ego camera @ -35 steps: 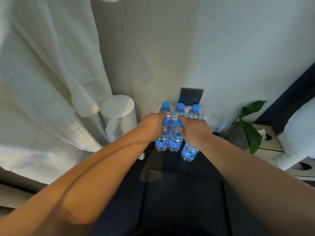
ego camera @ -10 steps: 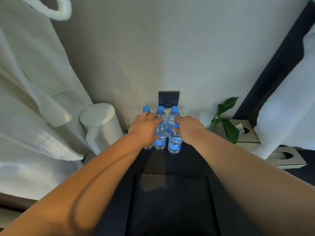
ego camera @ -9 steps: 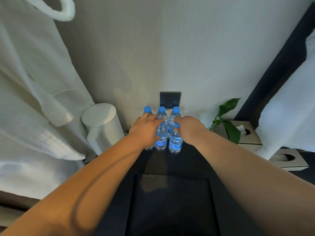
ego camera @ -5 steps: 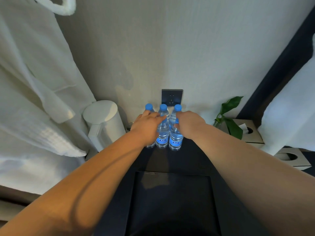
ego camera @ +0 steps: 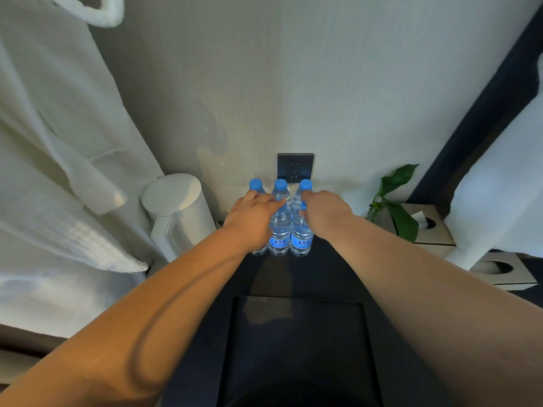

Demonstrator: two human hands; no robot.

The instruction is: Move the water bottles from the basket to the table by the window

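Several clear water bottles with blue caps stand in two rows on the dark table [ego camera: 329, 277] against the wall. Three back-row bottles [ego camera: 280, 185] show their caps. My left hand [ego camera: 251, 221] lies over the front left bottle [ego camera: 259, 250], and its fingers reach the cap of the front middle bottle [ego camera: 278, 233]. My right hand [ego camera: 324, 215] holds the front right bottle [ego camera: 301, 236] by its cap. All the bottles stand upright and close together. No basket is in view.
A white kettle [ego camera: 176, 207] stands left of the bottles, under a hanging white robe [ego camera: 58, 171]. Behind the bottles is a dark wall socket [ego camera: 295, 168]. A green plant [ego camera: 393, 201] and two tissue boxes [ego camera: 427, 227] are to the right. A dark square panel [ego camera: 293, 348] lies near me.
Since 3.5 s ago, the bottles I held have come down into a front row on the table. Over the last second my hands stay on the bottle tops and hardly move.
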